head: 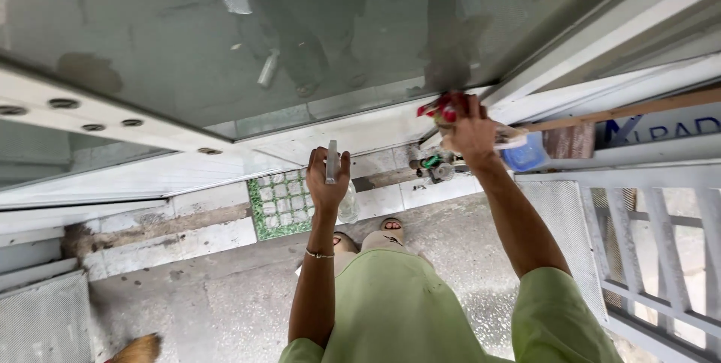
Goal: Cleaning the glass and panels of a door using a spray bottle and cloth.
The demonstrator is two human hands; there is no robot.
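My left hand (327, 181) grips a clear spray bottle (339, 186) by its grey trigger head, held low in front of a large glass pane (248, 40). Higher and to the right, my right hand (472, 131) presses a red cloth (440, 110) against the lower edge of that glass, close to the white frame (353, 134). A thin bracelet circles my left wrist. My light green sleeves and garment fill the bottom of the view, with my sandalled feet below.
A white metal gate with bars (661, 250) stands at the right. A blue container (524, 154) sits behind my right hand. A green-and-white tiled patch (279, 205) and a grey speckled floor (218, 295) lie below. Metal mesh (37, 318) is at bottom left.
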